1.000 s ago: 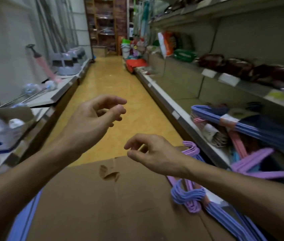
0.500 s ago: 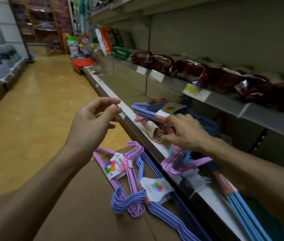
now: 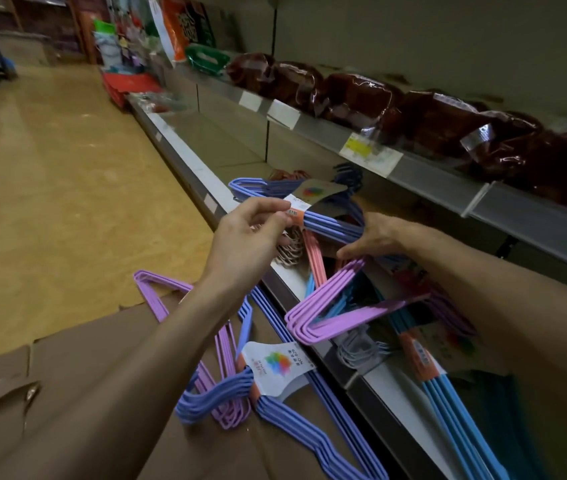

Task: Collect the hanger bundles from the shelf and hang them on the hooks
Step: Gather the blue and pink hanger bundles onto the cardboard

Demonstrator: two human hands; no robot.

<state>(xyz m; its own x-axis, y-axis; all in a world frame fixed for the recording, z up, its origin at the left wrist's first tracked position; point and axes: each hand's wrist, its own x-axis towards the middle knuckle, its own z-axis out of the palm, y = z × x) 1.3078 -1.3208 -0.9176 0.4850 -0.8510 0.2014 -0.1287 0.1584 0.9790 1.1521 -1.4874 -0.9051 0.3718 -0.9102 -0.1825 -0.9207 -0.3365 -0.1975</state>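
1. The task looked to be in its collecting stage. No hooks could be seen anywhere in view, so by my judgement nothing had been hung yet.
2. The left hand [image 3: 251, 233] pinched the paper label band of a periwinkle hanger bundle [image 3: 327, 223], thumb and fingers [image 3: 275, 207] pressed together on the band, holding it above the lower shelf [image 3: 296, 282].
3. The right hand [image 3: 375, 237] reached under that same bundle into the pile on the shelf. Its fingers were mostly hidden behind the hangers, so I could not tell whether they gripped anything.
4. Two bundles already lay off the shelf on the cardboard box [image 3: 84, 393] in front of the person: a lilac bundle [image 3: 157, 299] and a blue-violet bundle with a white label [image 3: 275, 410], partly crossing each other.
5. Several remained on the shelf: a pink-purple bundle [image 3: 330, 323] jutting over the shelf edge, a light-blue bundle [image 3: 448, 410] with an orange band, and a salmon one [image 3: 313, 258] beneath the lifted bundle. Most of the collecting and all the hanging seemed left to do.
6. The bundles on the shelf lay tangled and overlapping, so the lifted one could snag its neighbours.
7. The upper shelf [image 3: 413, 161] carried dark red wrapped packages [image 3: 361, 95] and overhung the pile, narrowing the room to lift.
8. The aisle floor [image 3: 67, 168] lay to the left.
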